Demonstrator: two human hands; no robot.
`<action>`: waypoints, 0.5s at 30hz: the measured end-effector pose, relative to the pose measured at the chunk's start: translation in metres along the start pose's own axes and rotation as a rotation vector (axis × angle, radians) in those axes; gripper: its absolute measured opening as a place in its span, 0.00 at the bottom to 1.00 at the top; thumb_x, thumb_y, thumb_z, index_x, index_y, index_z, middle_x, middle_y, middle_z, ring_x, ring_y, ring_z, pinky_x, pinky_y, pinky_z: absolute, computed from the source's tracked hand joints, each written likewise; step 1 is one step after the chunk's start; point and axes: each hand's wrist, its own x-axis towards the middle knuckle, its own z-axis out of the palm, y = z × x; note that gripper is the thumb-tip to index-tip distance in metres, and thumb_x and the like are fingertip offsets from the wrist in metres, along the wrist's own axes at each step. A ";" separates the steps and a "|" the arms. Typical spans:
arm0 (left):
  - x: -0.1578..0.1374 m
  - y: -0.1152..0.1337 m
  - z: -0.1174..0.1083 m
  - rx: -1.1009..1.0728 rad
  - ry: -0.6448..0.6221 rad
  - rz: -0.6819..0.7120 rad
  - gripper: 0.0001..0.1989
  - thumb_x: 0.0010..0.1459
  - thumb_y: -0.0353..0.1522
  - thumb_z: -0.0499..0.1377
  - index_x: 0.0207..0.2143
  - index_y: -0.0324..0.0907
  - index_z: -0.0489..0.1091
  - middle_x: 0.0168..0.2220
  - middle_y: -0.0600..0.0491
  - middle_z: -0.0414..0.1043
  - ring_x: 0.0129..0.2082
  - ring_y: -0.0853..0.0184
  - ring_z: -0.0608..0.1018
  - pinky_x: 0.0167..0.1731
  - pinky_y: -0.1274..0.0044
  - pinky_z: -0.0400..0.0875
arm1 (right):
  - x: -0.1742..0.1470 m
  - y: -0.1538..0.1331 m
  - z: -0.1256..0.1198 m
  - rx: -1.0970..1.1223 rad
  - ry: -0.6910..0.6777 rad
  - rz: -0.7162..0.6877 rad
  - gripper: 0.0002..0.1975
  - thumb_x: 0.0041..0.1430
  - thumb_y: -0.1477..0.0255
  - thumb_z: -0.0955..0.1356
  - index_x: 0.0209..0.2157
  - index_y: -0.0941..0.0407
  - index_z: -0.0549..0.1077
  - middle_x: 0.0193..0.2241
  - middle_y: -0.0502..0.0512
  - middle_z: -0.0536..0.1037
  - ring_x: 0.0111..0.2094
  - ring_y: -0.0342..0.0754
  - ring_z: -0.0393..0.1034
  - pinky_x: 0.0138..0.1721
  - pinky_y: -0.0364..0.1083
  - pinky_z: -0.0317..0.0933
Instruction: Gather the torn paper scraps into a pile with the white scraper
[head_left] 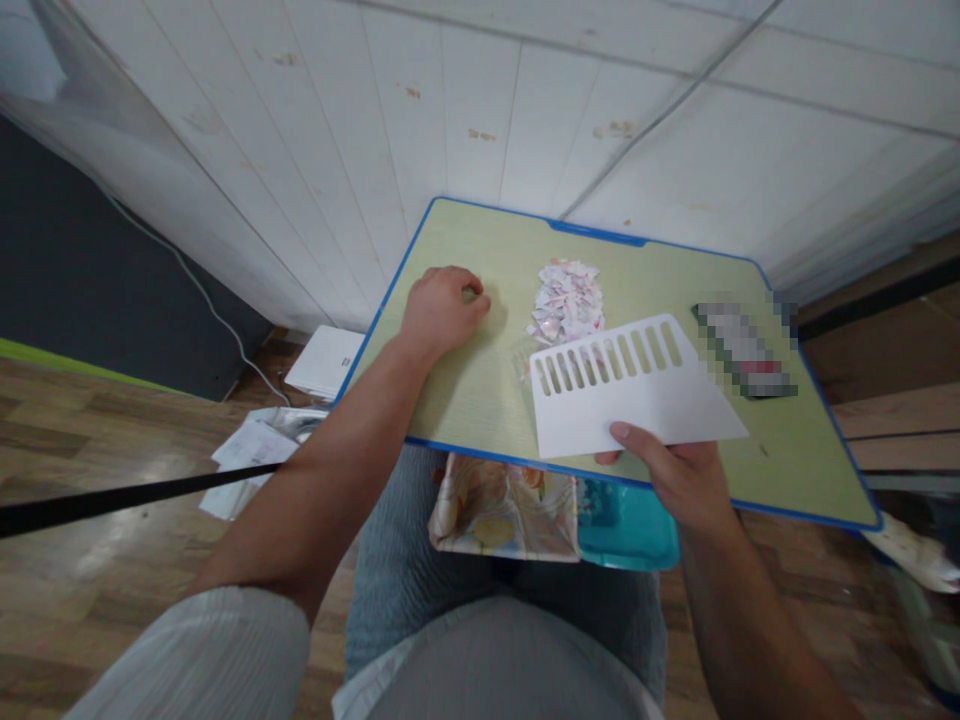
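My right hand (682, 475) holds a flat white slotted sheet (637, 405) by its lower edge, thumb on top and fingers beneath. A row of long slots runs along its far side. It is tilted over the front of the table and partly covers a pile of torn paper scraps (568, 298). Something clear, too faint to name, pokes out at the sheet's left edge. To the left of the pile, my left hand (444, 312) rests on the tabletop with its fingers curled in. Nothing shows in the gap between thumb and forefinger.
The small table (795, 450) has a blue rim. A pixelated phone-like object (742, 350) lies at its right. Under the front edge are a patterned fabric-lined box (502, 510) and a teal plastic container (630, 525). A white box (322, 360) and papers (255, 450) lie on the floor.
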 end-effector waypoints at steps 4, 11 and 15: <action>0.000 0.001 0.000 -0.010 0.001 -0.001 0.11 0.68 0.37 0.64 0.47 0.49 0.87 0.57 0.44 0.90 0.63 0.45 0.84 0.70 0.54 0.73 | 0.000 0.001 -0.002 -0.027 -0.010 -0.011 0.21 0.68 0.53 0.82 0.26 0.51 0.85 0.25 0.57 0.86 0.33 0.61 0.87 0.47 0.62 0.87; 0.000 0.001 0.001 -0.003 0.004 -0.001 0.12 0.68 0.37 0.64 0.47 0.48 0.87 0.58 0.43 0.90 0.63 0.46 0.84 0.71 0.55 0.73 | 0.000 0.001 -0.002 -0.020 -0.028 -0.023 0.20 0.69 0.55 0.81 0.27 0.51 0.86 0.26 0.57 0.87 0.34 0.62 0.87 0.46 0.62 0.86; 0.000 0.001 0.001 -0.004 0.006 0.000 0.12 0.67 0.37 0.64 0.47 0.49 0.88 0.56 0.45 0.90 0.62 0.46 0.84 0.70 0.53 0.74 | 0.000 0.000 -0.003 -0.019 -0.016 -0.010 0.18 0.69 0.56 0.81 0.28 0.52 0.86 0.24 0.55 0.86 0.32 0.60 0.87 0.46 0.61 0.86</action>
